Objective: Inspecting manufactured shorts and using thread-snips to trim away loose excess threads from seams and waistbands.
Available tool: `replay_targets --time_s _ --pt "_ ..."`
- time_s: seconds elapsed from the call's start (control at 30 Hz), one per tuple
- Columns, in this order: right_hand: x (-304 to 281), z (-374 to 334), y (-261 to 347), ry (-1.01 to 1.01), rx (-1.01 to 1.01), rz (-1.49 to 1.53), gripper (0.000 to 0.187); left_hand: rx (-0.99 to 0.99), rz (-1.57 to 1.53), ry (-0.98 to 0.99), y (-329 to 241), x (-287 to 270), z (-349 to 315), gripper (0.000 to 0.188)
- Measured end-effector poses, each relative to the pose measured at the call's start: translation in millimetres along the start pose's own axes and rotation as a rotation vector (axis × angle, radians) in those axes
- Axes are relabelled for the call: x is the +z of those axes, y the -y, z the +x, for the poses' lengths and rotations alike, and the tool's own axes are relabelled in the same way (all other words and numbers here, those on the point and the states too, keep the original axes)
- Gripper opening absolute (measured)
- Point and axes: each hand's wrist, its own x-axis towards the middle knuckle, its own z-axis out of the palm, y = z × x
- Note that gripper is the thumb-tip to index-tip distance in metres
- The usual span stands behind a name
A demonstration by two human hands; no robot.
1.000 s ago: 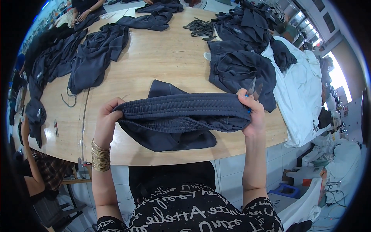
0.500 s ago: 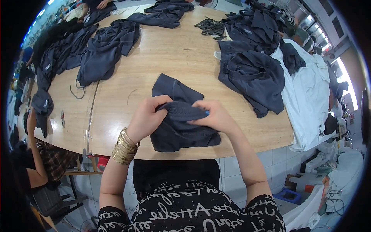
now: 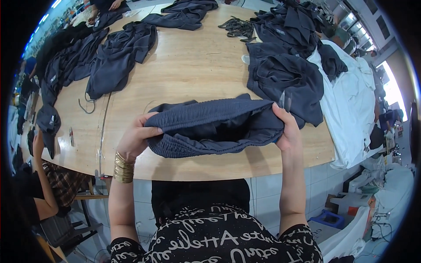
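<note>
Stretched out sideways between my hands is a pair of dark blue-grey elastic-waist pants (image 3: 210, 115). The gathered waistband faces me and gapes open, with the dark inside showing. My left hand (image 3: 137, 138), below gold bangles, is closed on the left end of the band, thumb on top. My right hand (image 3: 287, 128) grips the opposite end, its thumb along the outer edge. Just above that thumb juts a small shiny, pointed object (image 3: 286, 100), blurred, whose kind I cannot make out. The lower part of the pants is hidden behind the waistband.
Similar dark garments (image 3: 285, 79) are heaped at the right beside a white cloth (image 3: 346, 105), with a bundle of dark cords (image 3: 237, 27) near them. More dark garments (image 3: 120, 61) lie at the left. Small snips (image 3: 71, 136) rest near a co-worker's hand (image 3: 38, 142).
My hands have moved apart, pulling the bunched waistband wide open. The pants are lifted and spread toward both sides. The shiny object now shows above my right hand.
</note>
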Motion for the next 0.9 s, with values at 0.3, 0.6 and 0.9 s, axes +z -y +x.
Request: replay_targets --time_s 0.3,0.6,0.9 --pt "-19 -6 -6 0.011 -0.018 0.070 0.028 0.045 -0.119 -0.057 10 5 -2 0.038" --pt "-26 -9 -5 0.086 -0.095 -0.017 0.027 0.064 -0.050 -0.077 5 0 -5 0.030" --pt "-18 -16 -4 0.027 -0.107 -0.037 0.028 0.078 0.024 -0.073 3 1 -10 0.027"
